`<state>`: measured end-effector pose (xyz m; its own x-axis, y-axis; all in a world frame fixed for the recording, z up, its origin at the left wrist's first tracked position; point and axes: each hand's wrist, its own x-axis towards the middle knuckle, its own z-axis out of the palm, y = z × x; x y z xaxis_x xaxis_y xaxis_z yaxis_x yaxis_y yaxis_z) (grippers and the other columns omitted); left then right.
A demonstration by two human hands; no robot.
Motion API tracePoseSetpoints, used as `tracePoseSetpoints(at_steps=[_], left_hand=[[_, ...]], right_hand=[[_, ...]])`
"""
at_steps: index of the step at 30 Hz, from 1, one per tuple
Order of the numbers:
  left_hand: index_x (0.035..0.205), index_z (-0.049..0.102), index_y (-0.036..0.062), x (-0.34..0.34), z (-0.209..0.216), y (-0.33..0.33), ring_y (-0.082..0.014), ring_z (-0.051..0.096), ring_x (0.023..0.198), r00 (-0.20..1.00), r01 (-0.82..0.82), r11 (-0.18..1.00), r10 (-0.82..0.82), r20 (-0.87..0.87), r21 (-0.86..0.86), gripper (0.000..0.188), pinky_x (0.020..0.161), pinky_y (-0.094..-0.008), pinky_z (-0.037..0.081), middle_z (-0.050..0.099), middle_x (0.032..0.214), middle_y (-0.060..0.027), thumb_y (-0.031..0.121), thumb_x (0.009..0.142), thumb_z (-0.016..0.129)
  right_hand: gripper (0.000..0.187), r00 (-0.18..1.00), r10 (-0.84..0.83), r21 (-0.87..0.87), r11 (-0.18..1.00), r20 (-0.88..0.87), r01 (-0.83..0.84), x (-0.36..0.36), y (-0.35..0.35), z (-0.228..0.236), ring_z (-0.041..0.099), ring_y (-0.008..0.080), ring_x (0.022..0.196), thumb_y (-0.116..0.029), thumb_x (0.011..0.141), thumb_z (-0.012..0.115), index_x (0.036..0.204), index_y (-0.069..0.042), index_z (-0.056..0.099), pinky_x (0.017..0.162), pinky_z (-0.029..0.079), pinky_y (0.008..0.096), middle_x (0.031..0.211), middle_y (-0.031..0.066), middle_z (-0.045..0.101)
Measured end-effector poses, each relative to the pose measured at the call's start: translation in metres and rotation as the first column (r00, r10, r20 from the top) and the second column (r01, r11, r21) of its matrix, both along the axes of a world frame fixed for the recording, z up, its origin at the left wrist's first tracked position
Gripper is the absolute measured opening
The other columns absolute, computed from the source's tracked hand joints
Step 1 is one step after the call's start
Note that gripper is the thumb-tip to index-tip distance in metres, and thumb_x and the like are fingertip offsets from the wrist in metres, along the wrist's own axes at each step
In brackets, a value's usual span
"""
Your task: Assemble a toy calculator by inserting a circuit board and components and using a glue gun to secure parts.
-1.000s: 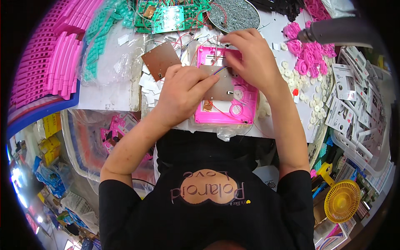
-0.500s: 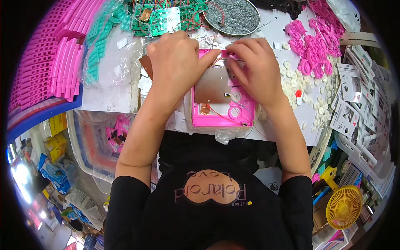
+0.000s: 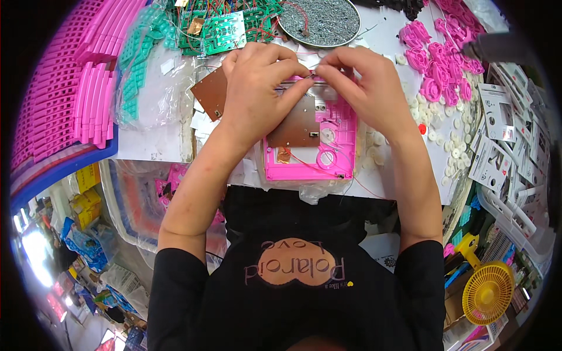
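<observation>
Both hands meet at the far edge of a pink plastic housing, a flat, roughly square moulded shell lying on the white worktop just beyond the person's chest. The left hand curls over the housing's upper left, its thumb and forefinger pinched together on a thin, pale part at the shell's top rim; the part is too small to identify. The right hand mirrors it from 3 o'clock, fingertips closed on the same spot, so that the two grips touch.

Inside the housing sits a brown, matte circuit board, partly covered by the left hand; to its right are round moulded rings in pink and white. A fine red wire loops across the shell's lower part. Crinkled clear film lies under the near edge.

At 9 o'clock from the hands lies a second brown board, flat on the worktop. At 12 o'clock stands a round metal dish filled with small grey screws, and at 11 o'clock a cluster of green circuit boards with coloured leads. At 1 to 2 o'clock are loose pink moulded pieces, with small white discs scattered at 3 o'clock. Far left, ribbed pink strips are stacked in rows.
</observation>
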<state>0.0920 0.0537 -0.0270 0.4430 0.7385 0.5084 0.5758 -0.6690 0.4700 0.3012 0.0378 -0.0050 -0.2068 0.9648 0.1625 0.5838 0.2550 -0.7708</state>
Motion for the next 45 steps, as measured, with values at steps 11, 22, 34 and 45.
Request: tracePoseSetpoints(at_steps=[11,22,34,45], left_hand=[[0.087,0.074,0.0144,0.001,0.005,0.0,-0.0173,0.062,0.078,0.999,-0.002,0.967,0.015,0.046,-0.254,0.008,0.092,-0.0422,0.034,0.07,0.076,0.0023,0.023,0.086,0.075],[0.088,0.07,0.0125,0.001,0.017,0.008,-0.0212,0.059,0.091,0.923,0.298,0.947,-0.317,-0.218,-0.116,0.005,0.098,-0.0447,0.034,0.064,0.084,0.0009,0.016,0.085,0.072],[0.081,0.072,0.0109,0.036,0.035,0.015,-0.0213,0.062,0.096,0.617,0.512,0.847,-0.479,-0.625,-0.144,0.007,0.099,-0.0417,0.042,0.065,0.089,-0.0027,0.016,0.078,0.069],[0.076,0.069,0.0023,0.039,0.04,0.04,-0.0332,0.067,0.07,0.659,0.274,0.842,-0.516,-0.547,-0.465,0.014,0.065,-0.043,0.053,0.069,0.077,-0.0143,0.014,0.076,0.076]], right_hand=[[0.004,0.828,-0.086,0.319,0.941,0.554,-0.116,-0.016,-0.028,0.008,0.064,0.0269,0.078,-0.01,0.076,0.067,0.073,-0.008,0.065,0.083,0.043,0.0433,0.072,0.0075,0.066],[0.011,0.913,0.073,0.201,0.966,0.401,-0.165,-0.014,-0.072,0.005,0.061,0.0259,0.078,-0.012,0.076,0.073,0.08,-0.009,0.063,0.084,0.045,0.0413,0.075,0.0048,0.061],[0.011,0.939,0.006,0.196,0.977,0.344,-0.078,-0.012,-0.079,0.001,0.058,0.0282,0.08,-0.011,0.081,0.073,0.085,-0.009,0.063,0.08,0.044,0.0427,0.079,0.0064,0.059],[0.014,0.873,0.01,0.158,0.982,0.488,-0.1,-0.014,-0.069,0.011,0.057,0.0314,0.073,-0.003,0.08,0.072,0.088,-0.005,0.061,0.075,0.045,0.0422,0.079,0.0096,0.062]])
